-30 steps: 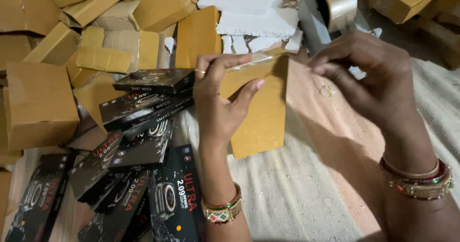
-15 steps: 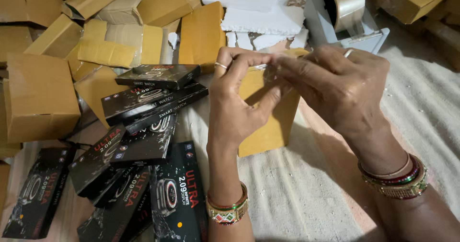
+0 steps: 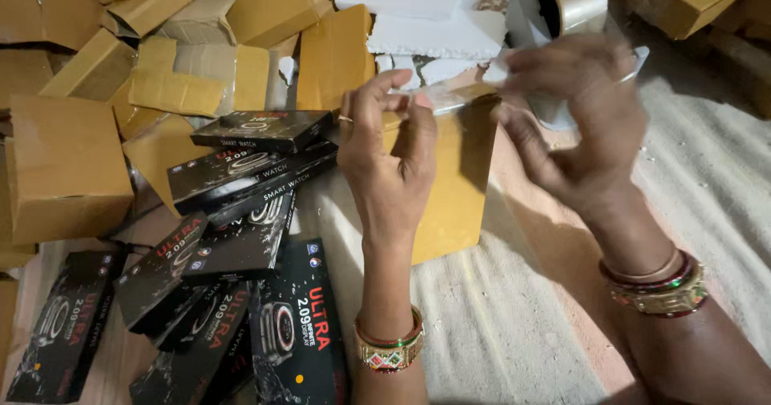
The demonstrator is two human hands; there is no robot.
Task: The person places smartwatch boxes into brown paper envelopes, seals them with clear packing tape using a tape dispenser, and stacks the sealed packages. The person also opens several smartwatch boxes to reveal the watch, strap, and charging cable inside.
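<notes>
So compared to a moment back, our right hand (image 3: 574, 124) has pulled away from the left toward 2 o'clock, and a strip of clear tape (image 3: 454, 98) now stretches between them over the top edge of the yellow box (image 3: 454, 188). Looks like the tape's getting laid down on the flap, so we'd say sealing is underway. Left hand (image 3: 389, 160) pinches the tape end at the box top; the right is motion-blurred, fingers pinched narrow on the other end. Box stands dead centre, closed, contents hidden. Tape dispenser (image 3: 562, 12) at 1 o'clock, black watch boxes (image 3: 241, 236) piled at 8, loose cardboard cartons (image 3: 64, 164) at 10.
</notes>
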